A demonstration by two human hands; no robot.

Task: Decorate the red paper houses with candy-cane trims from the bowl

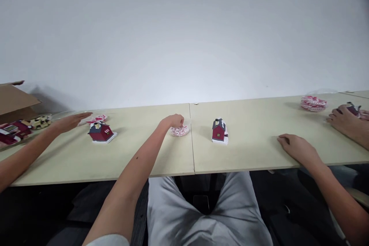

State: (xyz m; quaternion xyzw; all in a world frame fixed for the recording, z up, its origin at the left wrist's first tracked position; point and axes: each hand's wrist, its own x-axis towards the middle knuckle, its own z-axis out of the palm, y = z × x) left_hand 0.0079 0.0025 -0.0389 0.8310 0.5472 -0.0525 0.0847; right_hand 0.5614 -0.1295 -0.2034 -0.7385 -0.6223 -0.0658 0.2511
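My left hand (175, 120) reaches over a small clear round dish (180, 135) of red-and-white pieces. Its fingers are pinched together at the dish's rim; whether they grip a piece is hidden. My right hand (298, 149) rests on the table near its front edge, fingers curled in, with nothing visible in them. Between my hands, just right of the table seam, a small model house (219, 130) stands upright. It has dark red walls, a grey roof with white patches and a white base. Neither hand touches it.
The pale table (248, 153) runs along a white wall. At left, a person's hand (67, 123) reaches past another red house (100, 132), near a cardboard box (17, 100). At right, a person's hands (346, 123) hold a house beside a red-and-white bundle (313, 103).
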